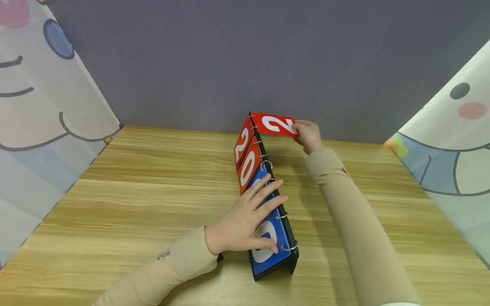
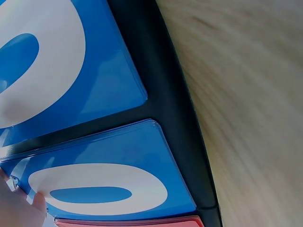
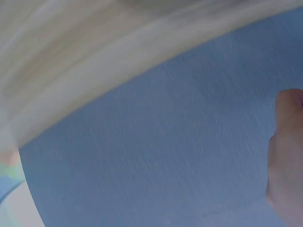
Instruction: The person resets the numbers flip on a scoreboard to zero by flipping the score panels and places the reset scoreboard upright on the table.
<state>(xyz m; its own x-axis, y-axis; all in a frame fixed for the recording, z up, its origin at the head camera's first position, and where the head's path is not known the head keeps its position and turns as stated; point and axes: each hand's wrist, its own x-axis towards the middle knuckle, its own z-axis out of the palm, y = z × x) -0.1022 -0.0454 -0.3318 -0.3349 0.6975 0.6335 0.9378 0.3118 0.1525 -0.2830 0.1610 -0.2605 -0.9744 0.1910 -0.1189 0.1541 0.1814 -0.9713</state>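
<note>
A tabletop flip scoreboard [image 1: 261, 146] stands like a tent, with red and blue number cards hung on metal rings along its black spine. With fingers spread, my left hand [image 1: 245, 221] rests on the blue cards [image 1: 282, 233] at the near end, partly covering their white digits. The left wrist view shows a white 0 on the smaller blue card [image 2: 151, 189]. At the far end my right hand [image 1: 309, 136] pinches the outer edge of a red card [image 1: 274, 124] marked 2, held out right of the spine. Another red 2 [image 1: 242, 144] and a red 0 [image 1: 248, 166] lie on the left face.
The scoreboard stands on a wood-grain table [image 1: 153, 178]. A grey upright panel [image 1: 229, 59] rises behind the table's far edge, close beyond the lifted card. Cartoon-printed sheets [image 1: 38, 106] flank both sides.
</note>
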